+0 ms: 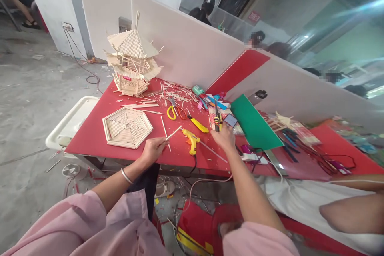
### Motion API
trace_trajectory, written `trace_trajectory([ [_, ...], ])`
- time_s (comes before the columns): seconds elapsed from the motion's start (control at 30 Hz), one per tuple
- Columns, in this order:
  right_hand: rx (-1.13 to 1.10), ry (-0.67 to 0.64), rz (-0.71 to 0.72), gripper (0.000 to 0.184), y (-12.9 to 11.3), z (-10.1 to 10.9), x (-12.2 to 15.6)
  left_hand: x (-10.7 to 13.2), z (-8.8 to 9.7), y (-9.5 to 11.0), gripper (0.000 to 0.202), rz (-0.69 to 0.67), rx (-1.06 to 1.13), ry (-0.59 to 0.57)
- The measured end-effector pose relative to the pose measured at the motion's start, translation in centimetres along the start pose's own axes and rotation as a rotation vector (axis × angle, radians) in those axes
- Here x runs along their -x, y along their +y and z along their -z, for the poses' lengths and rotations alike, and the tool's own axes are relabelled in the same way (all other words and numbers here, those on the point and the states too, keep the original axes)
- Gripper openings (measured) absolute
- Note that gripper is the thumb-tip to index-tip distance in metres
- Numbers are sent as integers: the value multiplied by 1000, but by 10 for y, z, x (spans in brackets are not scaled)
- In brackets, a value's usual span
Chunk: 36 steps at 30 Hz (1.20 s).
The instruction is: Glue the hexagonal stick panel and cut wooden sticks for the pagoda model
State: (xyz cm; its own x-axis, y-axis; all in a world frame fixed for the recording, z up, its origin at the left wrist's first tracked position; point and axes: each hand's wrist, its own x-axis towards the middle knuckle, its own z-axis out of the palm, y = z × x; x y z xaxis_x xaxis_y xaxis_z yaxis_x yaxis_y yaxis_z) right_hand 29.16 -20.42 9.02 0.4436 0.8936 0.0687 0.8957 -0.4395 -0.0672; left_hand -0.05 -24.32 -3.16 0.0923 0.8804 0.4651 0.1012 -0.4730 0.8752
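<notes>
My left hand [153, 152] is closed around a thin wooden stick [174, 133], which points up and right over the red table. Further right, my right hand [224, 138] has its fingers curled at the handles of yellow-and-black pliers [217, 121], jaws pointing away from me. Between my hands lies a yellow glue gun [191, 141] with a clear glue stick trailing from its back. A hexagonal panel of wooden sticks [128, 127] lies flat left of my left hand. Behind it stands a tiered stick pagoda [134, 62].
Scissors [172, 111] and a yellow-handled tool [198, 124] lie mid-table among loose sticks [177, 93]. A green board [255, 122] leans right of my right hand, near a phone-like device [230, 120]. White partitions [186, 40] line the back. A co-worker's arm [354, 212] is at right.
</notes>
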Motion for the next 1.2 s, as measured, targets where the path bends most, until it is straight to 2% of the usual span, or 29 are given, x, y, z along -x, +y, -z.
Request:
trace_trajectory([
  [0.07, -12, -62, 67, 50, 4, 11, 22, 0, -1, -3, 21, -7, -5, -4],
  [0.13, 6, -105, 134, 42, 6, 19, 48, 0, -1, -4, 22, -6, -6, 1],
  [0.33, 118, -155, 437, 42, 2, 31, 128, -2, -1, -5, 24, -7, -17, 5],
  [0.47, 168, -184, 483, 59, -7, 35, 159, -2, -2, -4, 26, -12, -40, 10],
  [0.57, 189, -188, 483, 75, -17, 37, 170, -2, -2, -3, 26, -35, -62, 17],
  [0.63, 214, -184, 465, 79, -25, 37, 173, -2, -2, -2, 26, -55, -71, 13],
  [0.93, 287, -217, 431, 84, -57, 38, 175, -3, -2, -1, 28, -67, -109, -16],
  [1.2, 317, -178, 453, 79, -60, 36, 173, -3, -2, -2, 29, -94, -115, -22],
])
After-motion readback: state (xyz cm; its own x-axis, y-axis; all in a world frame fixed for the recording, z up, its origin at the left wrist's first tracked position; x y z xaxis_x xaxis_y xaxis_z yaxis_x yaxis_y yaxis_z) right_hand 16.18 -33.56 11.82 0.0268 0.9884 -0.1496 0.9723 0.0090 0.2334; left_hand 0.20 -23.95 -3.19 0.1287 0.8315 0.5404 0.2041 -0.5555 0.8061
